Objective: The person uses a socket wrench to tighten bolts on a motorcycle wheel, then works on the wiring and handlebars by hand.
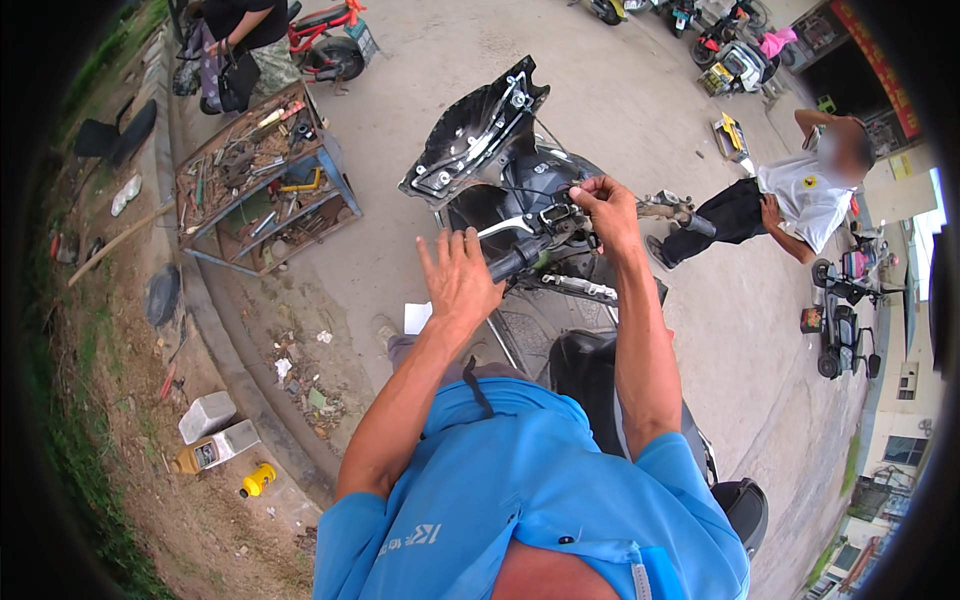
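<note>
A partly dismantled scooter [545, 165] stands in front of me, its handlebar stripped of covers and its wiring bared. My left hand [462, 280] is open, fingers spread, next to the black left handlebar grip [517, 258] and the silver brake lever [508, 226]. Whether the palm touches the grip I cannot tell. Above the middle of the handlebar, my right hand [610, 212] pinches what looks like a thin black cable [530, 189] between thumb and forefinger. The black front panel [478, 130] tilts away at the front, with metal brackets on its inner side.
To the left stands a metal tool cart [335, 185] loaded with tools and parts. A person in a white shirt [805, 190] stands at right; another person [245, 50] is at the far left. Bottles, including a yellow one [258, 480], lie past the kerb [225, 345]. Parked scooters [745, 65] stand farther back.
</note>
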Available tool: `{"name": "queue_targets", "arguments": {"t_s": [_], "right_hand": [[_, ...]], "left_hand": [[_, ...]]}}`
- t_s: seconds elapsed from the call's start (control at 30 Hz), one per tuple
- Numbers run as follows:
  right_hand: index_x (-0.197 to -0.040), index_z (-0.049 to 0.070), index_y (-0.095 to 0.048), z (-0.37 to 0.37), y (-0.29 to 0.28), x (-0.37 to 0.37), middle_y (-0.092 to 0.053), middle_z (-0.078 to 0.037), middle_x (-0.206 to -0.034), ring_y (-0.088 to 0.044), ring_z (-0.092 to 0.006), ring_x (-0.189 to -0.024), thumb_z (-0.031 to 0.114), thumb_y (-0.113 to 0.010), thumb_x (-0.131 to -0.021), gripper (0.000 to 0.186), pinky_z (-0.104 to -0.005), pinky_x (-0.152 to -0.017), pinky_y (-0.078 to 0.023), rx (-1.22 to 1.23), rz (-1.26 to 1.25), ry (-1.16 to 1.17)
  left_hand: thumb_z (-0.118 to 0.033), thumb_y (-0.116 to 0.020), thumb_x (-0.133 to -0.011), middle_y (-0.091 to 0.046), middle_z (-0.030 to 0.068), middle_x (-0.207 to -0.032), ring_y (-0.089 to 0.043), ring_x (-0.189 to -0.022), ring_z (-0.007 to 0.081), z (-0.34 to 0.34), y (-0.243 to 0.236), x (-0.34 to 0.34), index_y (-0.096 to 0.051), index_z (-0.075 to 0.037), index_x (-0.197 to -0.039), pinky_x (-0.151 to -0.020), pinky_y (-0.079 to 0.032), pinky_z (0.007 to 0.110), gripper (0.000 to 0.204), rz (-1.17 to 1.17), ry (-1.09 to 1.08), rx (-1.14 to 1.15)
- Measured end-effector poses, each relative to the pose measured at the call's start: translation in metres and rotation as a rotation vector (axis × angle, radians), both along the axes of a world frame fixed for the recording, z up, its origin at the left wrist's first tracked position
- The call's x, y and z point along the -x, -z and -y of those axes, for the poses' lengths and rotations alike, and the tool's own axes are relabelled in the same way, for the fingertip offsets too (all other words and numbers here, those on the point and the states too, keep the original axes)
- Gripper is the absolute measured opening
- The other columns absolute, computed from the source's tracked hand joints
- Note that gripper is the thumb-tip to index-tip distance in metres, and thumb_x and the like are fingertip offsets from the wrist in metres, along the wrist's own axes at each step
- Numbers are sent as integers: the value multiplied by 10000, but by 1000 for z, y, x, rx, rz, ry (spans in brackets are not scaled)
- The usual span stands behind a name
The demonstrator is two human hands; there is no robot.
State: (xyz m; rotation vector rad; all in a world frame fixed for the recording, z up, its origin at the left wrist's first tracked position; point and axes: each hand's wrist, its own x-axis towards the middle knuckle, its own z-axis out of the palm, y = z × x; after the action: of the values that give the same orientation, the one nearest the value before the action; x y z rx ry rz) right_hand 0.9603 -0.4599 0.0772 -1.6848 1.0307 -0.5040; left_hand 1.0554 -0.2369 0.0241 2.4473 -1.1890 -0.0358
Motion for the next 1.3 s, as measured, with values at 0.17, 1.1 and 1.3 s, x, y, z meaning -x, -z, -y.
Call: {"name": "queue_targets", "arguments": {"t_s": [0.17,1.1,1.3], "right_hand": [[-941,16,-667,5,12,7,-652,-16,-818,-573,-85,-760,86,-737,-847,136,-249,-709,-458,-21,60,12],[-963,-22,-710,5,34,8,-679,-11,-807,-596,-76,-733,73,-732,-849,150,-240,-694,-479,-15,-7,-86],[-963,26,-719,14,35,9,-653,24,-793,-550,-56,-678,70,-725,-870,104,-221,-613,-422,-254,65,-62]], "left_hand": [[-332,-871,-654,-567,200,-1305,-447,-1318,364,1,-2,0,-501,45,-1332,-1148,-190,639,859,-15,5,-15],[-313,-860,-657,-571,198,-1303,-450,-1314,358,0,-4,-1,-510,36,-1337,-1149,-195,627,840,-22,8,-21],[-349,-879,-633,-574,192,-1272,-456,-1298,359,0,0,-2,-501,45,-1326,-1139,-201,650,882,7,17,-17]]}}
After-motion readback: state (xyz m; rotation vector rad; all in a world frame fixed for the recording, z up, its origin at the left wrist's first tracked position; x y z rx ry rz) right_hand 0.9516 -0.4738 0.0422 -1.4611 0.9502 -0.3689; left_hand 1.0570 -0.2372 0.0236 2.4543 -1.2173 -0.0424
